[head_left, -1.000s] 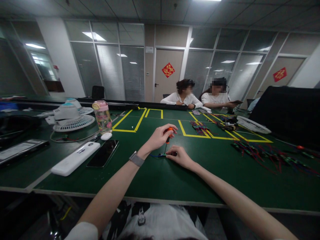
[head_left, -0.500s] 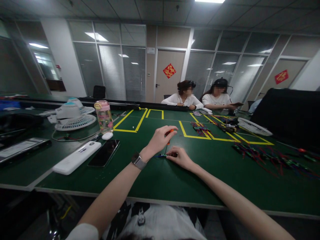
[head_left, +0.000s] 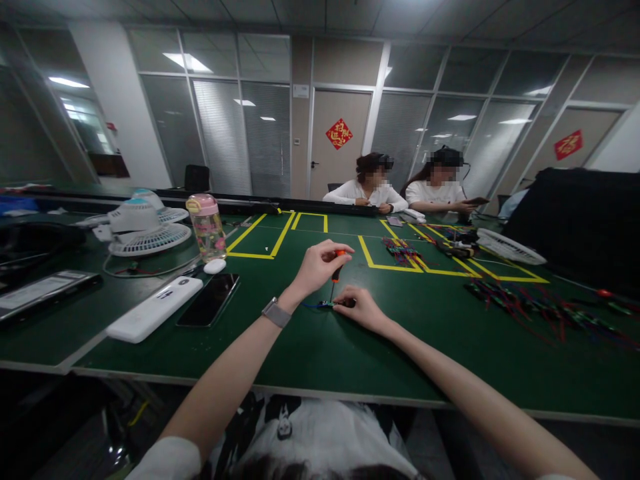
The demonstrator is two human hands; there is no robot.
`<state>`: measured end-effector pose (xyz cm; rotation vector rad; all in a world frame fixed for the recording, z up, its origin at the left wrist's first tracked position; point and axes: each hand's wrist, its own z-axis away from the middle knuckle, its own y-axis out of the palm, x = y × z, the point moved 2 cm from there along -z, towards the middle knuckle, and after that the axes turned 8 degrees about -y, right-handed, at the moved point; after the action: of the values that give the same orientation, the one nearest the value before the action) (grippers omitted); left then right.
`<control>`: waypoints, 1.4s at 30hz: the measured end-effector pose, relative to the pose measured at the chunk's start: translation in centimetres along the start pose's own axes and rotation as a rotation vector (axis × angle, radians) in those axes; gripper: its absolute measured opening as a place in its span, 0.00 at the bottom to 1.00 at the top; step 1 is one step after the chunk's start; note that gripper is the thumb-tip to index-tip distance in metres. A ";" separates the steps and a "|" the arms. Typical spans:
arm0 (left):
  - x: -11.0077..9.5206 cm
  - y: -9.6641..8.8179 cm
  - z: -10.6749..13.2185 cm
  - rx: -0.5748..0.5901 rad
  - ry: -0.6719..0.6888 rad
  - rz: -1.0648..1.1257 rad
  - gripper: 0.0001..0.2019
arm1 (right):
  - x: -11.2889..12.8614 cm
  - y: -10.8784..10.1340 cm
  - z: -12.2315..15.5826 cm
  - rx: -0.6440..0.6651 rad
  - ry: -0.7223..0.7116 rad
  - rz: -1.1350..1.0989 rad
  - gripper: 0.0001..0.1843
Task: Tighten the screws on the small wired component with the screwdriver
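My left hand grips the orange and black handle of a screwdriver from above. The shaft points down, close to upright, and its tip meets a small green circuit board on the table. My right hand rests on the table to the right, thumb and fingers pinched on the board's right end. A thin blue wire runs out from the board's left end. The spot under the screwdriver tip is too small to make out.
On the left lie a white power bank, a black phone, a bottle and a fan. Wired boards are heaped at the right, with another bundle inside yellow tape. Two people sit across the table.
My left hand has shifted its fingers on the screwdriver, showing more of the handle. The right hand stays at the board. The view has tilted slightly.
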<state>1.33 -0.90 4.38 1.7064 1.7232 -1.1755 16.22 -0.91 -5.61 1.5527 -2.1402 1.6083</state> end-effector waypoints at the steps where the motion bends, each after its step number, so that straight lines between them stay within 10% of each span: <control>1: -0.1 0.0 0.1 -0.022 0.027 -0.044 0.09 | 0.0 0.0 0.0 0.002 0.000 0.003 0.05; 11: 0.6 -0.3 -0.4 0.170 -0.057 0.153 0.15 | -0.2 0.0 0.0 -0.005 0.033 -0.048 0.06; 19: 0.8 -1.0 -0.2 -0.093 0.068 -0.153 0.07 | -0.5 -0.1 0.1 -0.005 0.052 -0.070 0.06; 28: 0.4 -0.7 0.0 0.148 -0.031 0.052 0.15 | -0.4 -0.3 0.2 0.032 0.011 -0.073 0.09; 37: 0.2 -0.3 0.3 -0.055 0.075 -0.149 0.09 | -0.7 -0.2 0.0 0.013 0.059 -0.068 0.09; 42: 0.2 -0.3 0.3 0.113 -0.019 0.043 0.16 | -0.8 -0.3 0.1 0.026 0.057 -0.106 0.10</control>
<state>0.91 -0.99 4.19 1.7833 1.6285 -1.2870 16.86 -0.38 -5.92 1.5792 -1.9807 1.6326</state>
